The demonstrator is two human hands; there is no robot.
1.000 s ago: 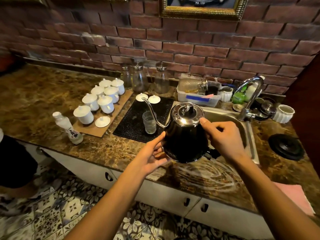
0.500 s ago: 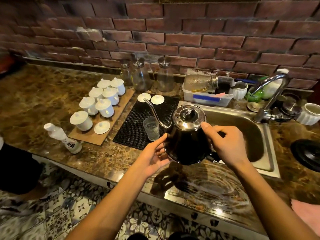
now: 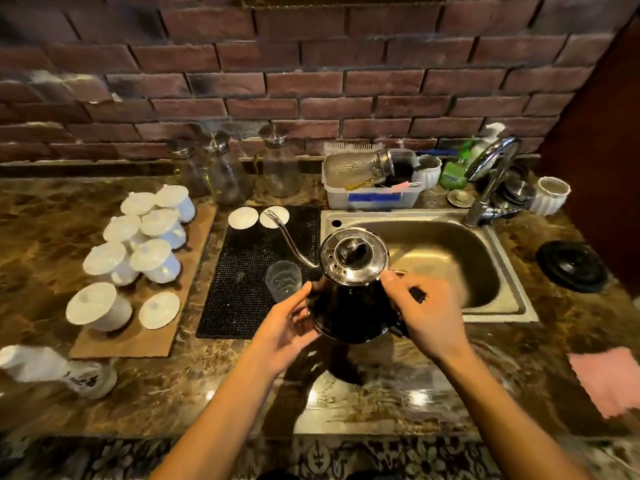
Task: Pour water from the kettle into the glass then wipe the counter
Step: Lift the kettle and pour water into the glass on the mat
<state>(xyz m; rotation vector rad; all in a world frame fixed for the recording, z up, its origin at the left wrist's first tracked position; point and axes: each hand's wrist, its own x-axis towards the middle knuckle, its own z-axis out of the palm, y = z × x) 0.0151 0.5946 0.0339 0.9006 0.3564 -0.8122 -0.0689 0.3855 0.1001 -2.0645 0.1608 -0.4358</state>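
A black gooseneck kettle with a shiny steel lid hangs above the brown marble counter, just left of the sink. My right hand grips its handle on the right side. My left hand touches the kettle's lower left side with straight fingers. The thin spout points up and left, past a small clear glass standing upright on a black mat. The spout tip is beyond the glass, not over it. A pink cloth lies at the counter's right edge.
A steel sink with a tap is at right, a dish tub behind it. White lidded cups sit on a brown board at left. Glass carafes line the brick wall. A white bottle lies front left; a black kettle base sits far right.
The view has tilted down and come closer. The kettle has stayed in both hands near the glass, lifted a little over the counter's front part.
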